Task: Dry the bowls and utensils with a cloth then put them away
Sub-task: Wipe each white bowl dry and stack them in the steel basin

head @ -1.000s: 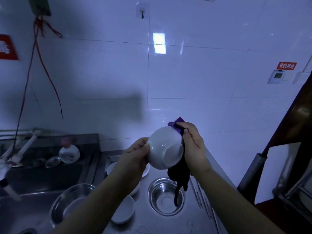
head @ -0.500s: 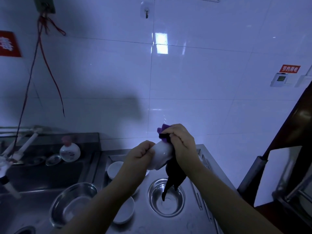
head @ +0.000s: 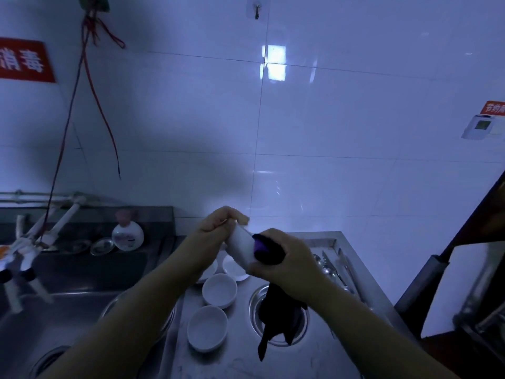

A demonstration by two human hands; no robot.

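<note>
Nearest to me, two white bowls sit mouth-up on the steel counter, one just behind the other, between the metal basin on the left and the round steel dish on the right. The loose end of the dark cloth hangs down over that round dish.

Above them I see both hands raised, close together and clamped on the same white bowl. My right hand is closed around the bunched cloth, a purple fold showing at the knuckles, and presses it against the bowl's lower right side. My left hand pinches the bowl's upper edge, fingers curled over it. The bowl is tilted, held clear of the counter.

Just behind the hands, two shallow white dishes lie on the counter, partly hidden by my wrists. To the right, spoons and other utensils lie in a steel tray against the tiled wall.

Farther left, a round white bottle with a pink cap stands behind the sink. A red sign hangs high on the wall.
</note>
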